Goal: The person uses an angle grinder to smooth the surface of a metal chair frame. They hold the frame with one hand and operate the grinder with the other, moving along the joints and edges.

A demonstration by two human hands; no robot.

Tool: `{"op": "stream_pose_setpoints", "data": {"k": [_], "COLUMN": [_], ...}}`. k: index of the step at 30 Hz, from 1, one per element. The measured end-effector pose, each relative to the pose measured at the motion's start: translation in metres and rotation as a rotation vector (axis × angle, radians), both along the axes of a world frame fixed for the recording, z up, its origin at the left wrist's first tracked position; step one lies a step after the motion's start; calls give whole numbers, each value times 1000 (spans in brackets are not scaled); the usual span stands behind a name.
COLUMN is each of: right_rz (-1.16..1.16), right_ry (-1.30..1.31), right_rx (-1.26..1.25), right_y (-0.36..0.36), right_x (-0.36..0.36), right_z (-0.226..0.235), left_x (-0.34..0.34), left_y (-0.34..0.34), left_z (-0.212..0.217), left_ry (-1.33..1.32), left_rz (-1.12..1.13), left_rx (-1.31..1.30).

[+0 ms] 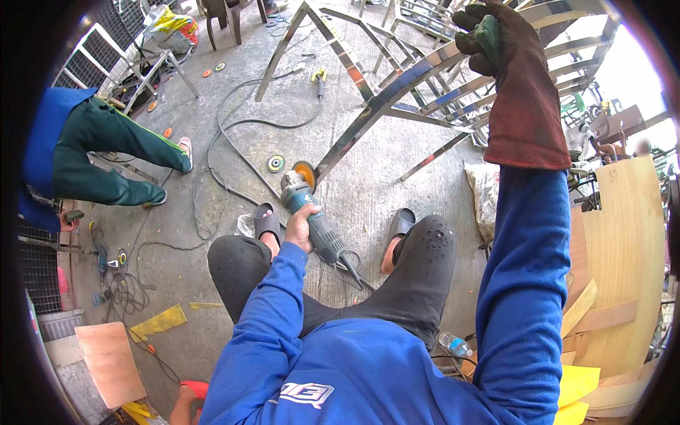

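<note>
My bare left hand (300,227) is wrapped round the body of a blue-grey angle grinder (322,230). Its orange disc (305,174) is at the lower end of a shiny metal bar, touching or nearly so. That bar belongs to a metal chair frame (386,99) with curved slats, tilted over the concrete floor. Up at the right, my right hand (496,49), in a dark red leather work glove with a green patch, is closed on the frame's upper curved bar. The glove partly covers the bar there.
Cables (227,127) snake over the floor, with a yellow-ended plug (319,76) and loose grinding discs (275,163). Another person (106,149) stands at the left. Plywood sheets (623,248) lean at the right, near a plastic bottle (455,345) and a white sack (483,198).
</note>
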State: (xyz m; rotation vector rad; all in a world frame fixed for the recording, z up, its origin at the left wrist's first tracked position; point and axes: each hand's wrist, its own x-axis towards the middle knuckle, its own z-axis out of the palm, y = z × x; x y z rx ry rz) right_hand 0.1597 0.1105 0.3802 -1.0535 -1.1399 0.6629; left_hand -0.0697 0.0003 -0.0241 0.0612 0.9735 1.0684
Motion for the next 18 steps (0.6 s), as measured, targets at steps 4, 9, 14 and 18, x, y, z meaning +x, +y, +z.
{"op": "stream_pose_setpoints", "data": {"k": [4,9,14,18], "right_rz": [83,143,-8,370], "right_ry": [1,35,-133,175], "right_rx": [-189,-320,-363,-449], "right_y": [24,46,46,79], "right_x": [8,18,18,49], "right_z": [11,15,14,11], "left_x": [3,31,59,73], "left_y": [0,27,70,89], "left_z": [13,91,179,201], "left_ry": [-17,250,471,497], "left_rz": [9,-104,-237,-223], "left_rx": [-15,457,710,751]}}
